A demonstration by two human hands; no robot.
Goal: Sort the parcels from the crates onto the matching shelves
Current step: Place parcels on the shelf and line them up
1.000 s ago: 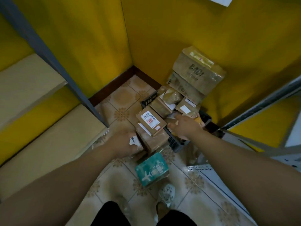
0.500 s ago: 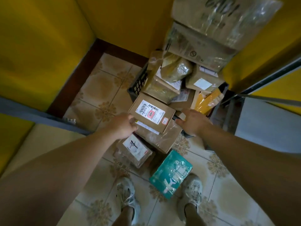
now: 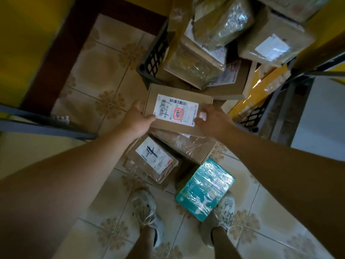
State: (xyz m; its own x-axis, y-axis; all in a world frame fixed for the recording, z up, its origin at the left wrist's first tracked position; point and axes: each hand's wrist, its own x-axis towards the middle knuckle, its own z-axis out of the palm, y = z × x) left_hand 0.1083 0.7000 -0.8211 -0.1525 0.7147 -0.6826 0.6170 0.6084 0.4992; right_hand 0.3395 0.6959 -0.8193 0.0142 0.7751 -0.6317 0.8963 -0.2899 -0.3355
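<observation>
A flat brown cardboard parcel (image 3: 203,101) with a white label and a red stamp lies on top of the pile at the crate's near side. My left hand (image 3: 137,120) grips its left edge, thumb on top near the label. My right hand (image 3: 211,119) holds its right near corner, fingers curled over the top. A black mesh crate (image 3: 153,58) behind it is heaped with taped parcels. Under the held parcel sits a plastic-wrapped brown box (image 3: 188,148).
On the floor by my feet lie a labelled box in clear wrap (image 3: 153,161) and a teal wrapped box (image 3: 205,189). A yellow padded mailer (image 3: 261,90) leans at the right. Grey shelf rails (image 3: 43,124) run at the left; another shelf frame (image 3: 291,101) stands at the right.
I have bent closer over the pile. Both hands moved from beside the labelled parcel onto its left and right edges and now hold it.
</observation>
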